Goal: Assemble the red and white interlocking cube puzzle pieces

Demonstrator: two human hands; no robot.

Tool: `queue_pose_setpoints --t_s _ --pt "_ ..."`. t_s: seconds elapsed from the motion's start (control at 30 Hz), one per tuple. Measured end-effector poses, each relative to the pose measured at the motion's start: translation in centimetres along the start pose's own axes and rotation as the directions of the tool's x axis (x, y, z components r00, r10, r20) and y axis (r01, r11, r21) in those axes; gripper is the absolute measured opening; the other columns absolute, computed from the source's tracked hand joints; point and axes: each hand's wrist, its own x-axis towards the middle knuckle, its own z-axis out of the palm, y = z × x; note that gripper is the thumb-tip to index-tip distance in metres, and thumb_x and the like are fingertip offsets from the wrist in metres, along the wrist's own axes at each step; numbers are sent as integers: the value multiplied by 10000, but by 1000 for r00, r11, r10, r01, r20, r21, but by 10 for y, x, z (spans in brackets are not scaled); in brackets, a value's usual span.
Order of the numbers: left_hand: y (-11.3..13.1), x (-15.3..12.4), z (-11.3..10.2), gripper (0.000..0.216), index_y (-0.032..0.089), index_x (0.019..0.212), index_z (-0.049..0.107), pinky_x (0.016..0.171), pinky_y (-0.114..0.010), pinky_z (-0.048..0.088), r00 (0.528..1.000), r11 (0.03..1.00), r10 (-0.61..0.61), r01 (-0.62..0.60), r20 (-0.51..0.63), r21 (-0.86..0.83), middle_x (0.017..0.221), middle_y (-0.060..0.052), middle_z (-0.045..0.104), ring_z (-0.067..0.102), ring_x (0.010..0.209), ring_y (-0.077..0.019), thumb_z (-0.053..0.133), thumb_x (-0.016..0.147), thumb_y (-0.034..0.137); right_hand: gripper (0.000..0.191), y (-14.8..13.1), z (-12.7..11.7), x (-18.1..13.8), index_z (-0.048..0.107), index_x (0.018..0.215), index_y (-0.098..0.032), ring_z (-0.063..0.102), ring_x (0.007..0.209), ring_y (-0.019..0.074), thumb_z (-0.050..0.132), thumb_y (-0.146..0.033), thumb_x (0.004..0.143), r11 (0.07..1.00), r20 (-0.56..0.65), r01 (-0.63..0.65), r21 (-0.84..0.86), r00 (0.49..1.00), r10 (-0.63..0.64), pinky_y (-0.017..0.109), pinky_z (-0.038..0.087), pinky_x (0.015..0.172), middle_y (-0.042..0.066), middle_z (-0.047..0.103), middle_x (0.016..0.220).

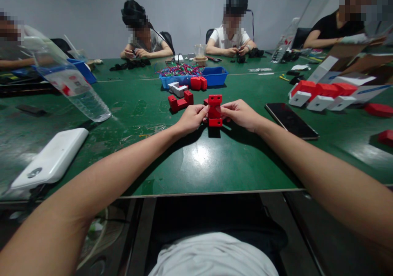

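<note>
Between both hands, just above the green table (pixel 172 161), a red plastic bracket (pixel 215 111) is held upright, with small holes in its top and bottom ends. My left hand (pixel 194 118) pinches its left edge with thumb and fingers. On the other side, my right hand (pixel 241 114) pinches the right edge the same way. Beyond my left hand lies another red bracket (pixel 181 102), and behind that a white bracket (pixel 178 89). A red piece (pixel 198 83) rests against the front of a blue bin (pixel 225 77).
Colourful thin wires (pixel 181 70) fill the bin's left part. A black phone (pixel 291 120) lies to the right, near red-and-white parts (pixel 322 96) and an open cardboard box (pixel 346 63). On the left are a plastic bottle (pixel 76 86) and a white device (pixel 53 157). Several people sit around the table.
</note>
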Motion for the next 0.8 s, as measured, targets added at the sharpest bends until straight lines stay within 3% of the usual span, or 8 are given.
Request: queue_pose_setpoints --t_s 0.17,0.47,0.8 --pt "1 -1 -1 330 118 728 639 572 -194 374 1000 1000 -11 12 3 -24 635 12 572 490 569 -69 546 957 336 504 2 -1 1 798 746 -159 577 571 119 817 -645 613 1000 2 4 -15 1000 -4 222 370 526 61 735 673" --pt "-1 -1 -4 405 117 734 689 604 -210 411 1000 997 -12 14 27 -70 660 -9 648 546 603 -89 632 881 490 488 7 -4 2 800 798 -154 600 595 128 782 -628 683 999 20 25 -44 1000 -24 222 390 532 72 744 703" --pt "2 -1 -3 375 132 663 690 584 -227 375 996 994 -86 87 17 -71 616 -1 632 509 550 -82 606 916 397 463 7 -5 2 793 765 -167 572 575 132 773 -625 700 997 30 47 -65 999 -45 251 389 535 58 729 685"
